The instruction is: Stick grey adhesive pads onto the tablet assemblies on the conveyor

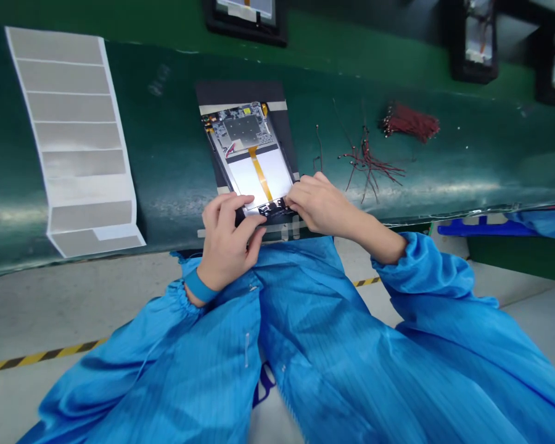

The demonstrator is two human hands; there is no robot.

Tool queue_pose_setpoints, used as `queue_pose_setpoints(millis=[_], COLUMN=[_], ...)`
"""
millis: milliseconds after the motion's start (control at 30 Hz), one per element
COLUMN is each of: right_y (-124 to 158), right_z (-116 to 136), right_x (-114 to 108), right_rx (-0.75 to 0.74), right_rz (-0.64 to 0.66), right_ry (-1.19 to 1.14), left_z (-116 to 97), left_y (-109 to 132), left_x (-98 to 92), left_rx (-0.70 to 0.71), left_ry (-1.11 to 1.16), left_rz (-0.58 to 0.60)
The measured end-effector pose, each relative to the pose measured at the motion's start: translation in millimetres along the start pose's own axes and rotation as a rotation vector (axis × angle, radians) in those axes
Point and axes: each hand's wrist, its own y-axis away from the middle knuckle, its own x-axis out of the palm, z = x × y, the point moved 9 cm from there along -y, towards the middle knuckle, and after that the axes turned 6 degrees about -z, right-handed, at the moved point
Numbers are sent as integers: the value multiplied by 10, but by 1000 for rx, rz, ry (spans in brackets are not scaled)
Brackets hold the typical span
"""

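Left hand [226,240] and right hand [321,206] grip closed on the open tablet's [247,154] black edge [271,213], below its orange flex cable [260,174].

"Where can the right hand [321,203] pass?"

"Rightward, low along the green mat [462,179], below the loose red wires [367,163]."

"And the left hand [226,237]?"

"Leftward over the mat, as far as the white label sheet [81,142]."

"What's ahead of them?"

"The tablet [247,154], right against both hands."
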Motion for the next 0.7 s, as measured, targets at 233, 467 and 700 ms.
queue_pose_setpoints(millis=[233, 467, 700], right_y=[1, -37, -27], right_z=[53, 119, 119], right_x=[-6, 38, 46], right_rx=[-54, -69, -26], right_rz=[4, 39, 78], right_ry=[48, 86, 60], left_z=[-92, -122, -160], left_y=[-101, -91, -69], left_x=[112, 193, 223], left_rx=[85, 108, 154], left_ry=[8, 9, -19], left_rz=[-16, -9, -21])
